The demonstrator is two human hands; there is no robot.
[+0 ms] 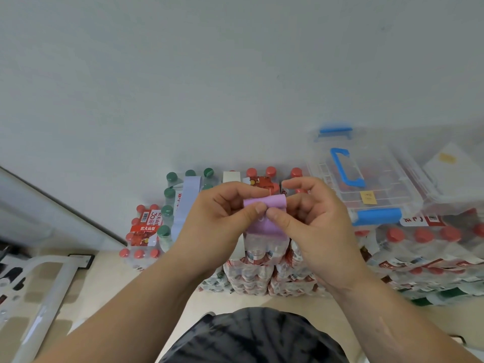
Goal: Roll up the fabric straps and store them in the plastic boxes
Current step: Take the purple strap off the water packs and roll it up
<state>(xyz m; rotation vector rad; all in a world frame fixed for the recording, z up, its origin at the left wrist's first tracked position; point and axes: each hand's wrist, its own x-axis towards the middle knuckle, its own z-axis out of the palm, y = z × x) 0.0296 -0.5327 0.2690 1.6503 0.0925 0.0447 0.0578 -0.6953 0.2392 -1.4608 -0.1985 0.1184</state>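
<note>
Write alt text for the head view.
The left hand and right hand pinch a partly rolled purple strap in the air. Behind it stand shrink-wrapped packs of water bottles, a clear box with blue handles on those at right, a pale strap draped over those at left.

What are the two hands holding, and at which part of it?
Both the left hand and the right hand pinch the purple fabric strap at its rolled upper end; the loose part hangs below.

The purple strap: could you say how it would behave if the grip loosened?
Probably floppy: the purple strap hangs limp below its rolled top. Likely to unroll, since the left hand and right hand both pinch the roll.
</note>
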